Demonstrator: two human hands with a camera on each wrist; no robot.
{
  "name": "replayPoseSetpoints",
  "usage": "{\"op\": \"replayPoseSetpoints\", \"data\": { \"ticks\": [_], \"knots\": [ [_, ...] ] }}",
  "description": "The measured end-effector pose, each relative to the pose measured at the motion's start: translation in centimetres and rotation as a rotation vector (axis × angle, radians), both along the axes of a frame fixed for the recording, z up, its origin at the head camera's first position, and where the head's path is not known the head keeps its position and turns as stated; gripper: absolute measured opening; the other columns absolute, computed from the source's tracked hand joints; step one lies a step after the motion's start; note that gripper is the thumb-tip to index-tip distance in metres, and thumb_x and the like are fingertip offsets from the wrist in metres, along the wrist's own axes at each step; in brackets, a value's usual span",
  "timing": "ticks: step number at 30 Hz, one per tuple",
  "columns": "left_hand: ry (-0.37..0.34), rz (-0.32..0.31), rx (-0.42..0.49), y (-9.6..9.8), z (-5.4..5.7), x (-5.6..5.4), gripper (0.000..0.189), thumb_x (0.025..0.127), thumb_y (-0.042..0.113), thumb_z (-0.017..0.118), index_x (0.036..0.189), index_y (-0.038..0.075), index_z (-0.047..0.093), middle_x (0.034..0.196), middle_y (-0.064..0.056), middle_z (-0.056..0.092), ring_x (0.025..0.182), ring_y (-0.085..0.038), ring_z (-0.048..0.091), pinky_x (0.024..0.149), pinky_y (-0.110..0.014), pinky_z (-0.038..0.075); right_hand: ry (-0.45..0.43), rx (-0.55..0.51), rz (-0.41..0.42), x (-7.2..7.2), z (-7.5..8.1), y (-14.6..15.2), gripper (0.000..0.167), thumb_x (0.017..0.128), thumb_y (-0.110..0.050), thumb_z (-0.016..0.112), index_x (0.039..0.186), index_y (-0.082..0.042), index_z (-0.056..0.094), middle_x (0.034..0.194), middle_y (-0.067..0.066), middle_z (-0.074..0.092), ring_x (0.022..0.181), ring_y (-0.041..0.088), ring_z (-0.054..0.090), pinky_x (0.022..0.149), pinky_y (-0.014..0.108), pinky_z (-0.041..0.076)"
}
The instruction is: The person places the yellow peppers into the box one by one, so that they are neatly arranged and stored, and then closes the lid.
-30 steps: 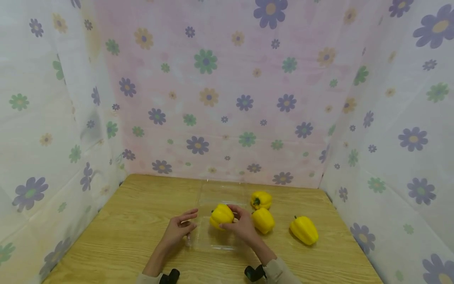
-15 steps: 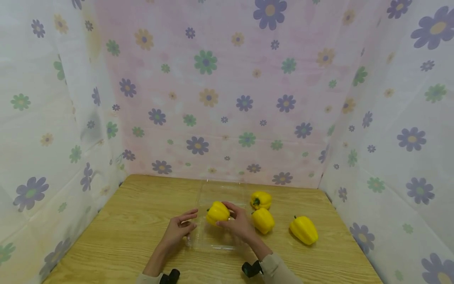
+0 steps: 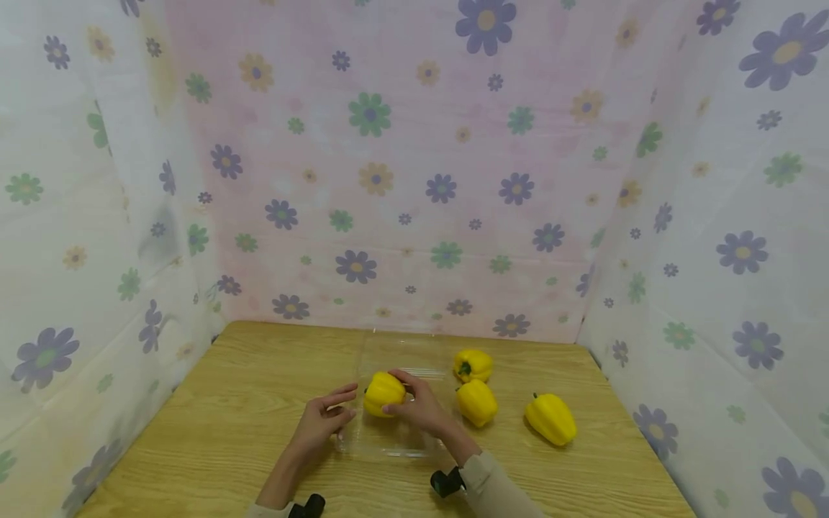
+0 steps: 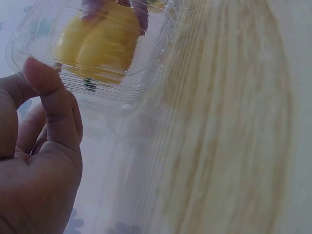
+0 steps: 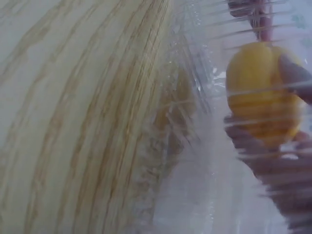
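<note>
My right hand [image 3: 421,409] holds a yellow bell pepper [image 3: 382,394] inside a clear plastic container [image 3: 404,452], its stem facing left. Through the ridged plastic wall, the right wrist view shows the bell pepper [image 5: 258,83] between the thumb and fingers of the right hand [image 5: 287,175]. At the container's left side, my left hand [image 3: 317,424] pinches the rim, seen closer in the left wrist view, where the left hand [image 4: 44,146] has its fingertips at the container's edge [image 4: 97,97]. The raised clear lid [image 3: 401,349] stands at the back.
Two yellow bell peppers lie close together right of the container, a rear one [image 3: 473,365] and a front one [image 3: 477,403]. Another bell pepper [image 3: 550,419] lies farther right. Flowered cloth walls [image 3: 414,237] border the wooden table [image 3: 259,374] at the back and sides.
My right hand has moved left with the bell pepper, bringing it near the container's left side. The left hand stays at the rim. The head view has shifted slightly.
</note>
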State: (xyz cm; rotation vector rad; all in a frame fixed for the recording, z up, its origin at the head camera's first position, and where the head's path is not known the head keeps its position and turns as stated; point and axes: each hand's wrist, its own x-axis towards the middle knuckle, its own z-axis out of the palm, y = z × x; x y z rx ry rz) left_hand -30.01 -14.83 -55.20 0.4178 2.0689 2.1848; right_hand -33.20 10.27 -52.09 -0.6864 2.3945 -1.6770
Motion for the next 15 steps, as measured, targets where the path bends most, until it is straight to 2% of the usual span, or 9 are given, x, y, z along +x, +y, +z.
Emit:
{"op": "replayPoseSetpoints", "data": {
  "ticks": [6, 15],
  "knots": [
    [0.009, 0.003, 0.011, 0.1, -0.1, 0.0, 0.048, 0.096, 0.003, 0.069, 0.139, -0.013, 0.054, 0.157, -0.025, 0.040, 0.067, -0.006, 0.054, 0.054, -0.017, 0.049, 0.010, 0.036, 0.022, -0.3, -0.2, -0.3, 0.067, 0.093, -0.015, 0.076, 0.151, -0.001, 0.045, 0.149, 0.017, 0.051, 0.128, 0.039, 0.053, 0.105, 0.054, 0.049],
    [-0.017, 0.010, 0.018, 0.0, 0.0, 0.2, 0.046, 0.097, 0.004, 0.068, 0.140, -0.008, 0.056, 0.158, -0.019, 0.041, 0.066, -0.007, 0.053, 0.054, -0.017, 0.049, 0.072, 0.044, 0.013, -0.9, -1.2, -0.9, 0.067, 0.091, -0.012, 0.078, 0.149, 0.002, 0.047, 0.148, 0.017, 0.053, 0.130, 0.036, 0.053, 0.110, 0.055, 0.043]
  ]
}}
